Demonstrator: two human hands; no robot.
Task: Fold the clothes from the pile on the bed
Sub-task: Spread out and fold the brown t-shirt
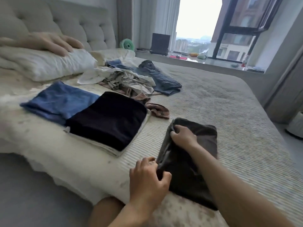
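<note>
A dark brown garment (205,145) lies folded on the bed (229,104) near its front edge. My left hand (147,179) pinches its near left edge. My right hand (182,136) grips a fold further up the same edge. To the left lie a folded black garment (108,118) on a pale folded piece and a folded blue garment (60,100). Behind them sits the loose pile (127,81) of beige, white and pink clothes, with blue jeans (162,79) beside it.
Another person's hand (54,43) rests on a white pillow (49,63) at the far left, before the tufted headboard (73,22). A window ledge (213,60) holds a green fan (127,44), a laptop (159,44) and small items. A white bin (296,125) stands on the floor, right.
</note>
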